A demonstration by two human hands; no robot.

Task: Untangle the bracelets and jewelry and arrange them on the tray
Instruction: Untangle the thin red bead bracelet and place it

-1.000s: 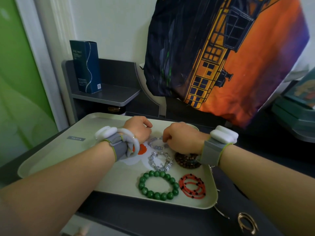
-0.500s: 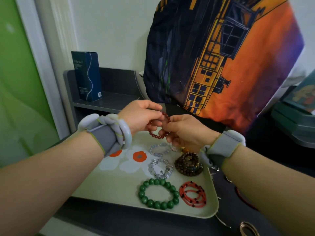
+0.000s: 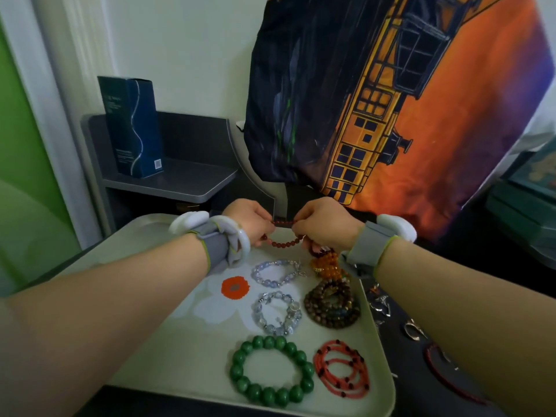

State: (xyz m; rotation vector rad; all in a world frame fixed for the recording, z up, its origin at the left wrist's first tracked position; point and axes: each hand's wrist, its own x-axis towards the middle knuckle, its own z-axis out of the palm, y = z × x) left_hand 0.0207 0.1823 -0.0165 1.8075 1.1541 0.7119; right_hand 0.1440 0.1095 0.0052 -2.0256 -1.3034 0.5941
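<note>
Red bead bracelet [image 3: 281, 242] pinched taut by left hand [image 3: 251, 219] and right hand [image 3: 323, 225]; overstretching risks snapping its cord

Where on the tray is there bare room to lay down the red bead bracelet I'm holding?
The tray's left half is bare, from its left rim to the orange flower print. The right side is crowded: green bracelet, coral strands, brown beads and two clear bracelets.
</note>
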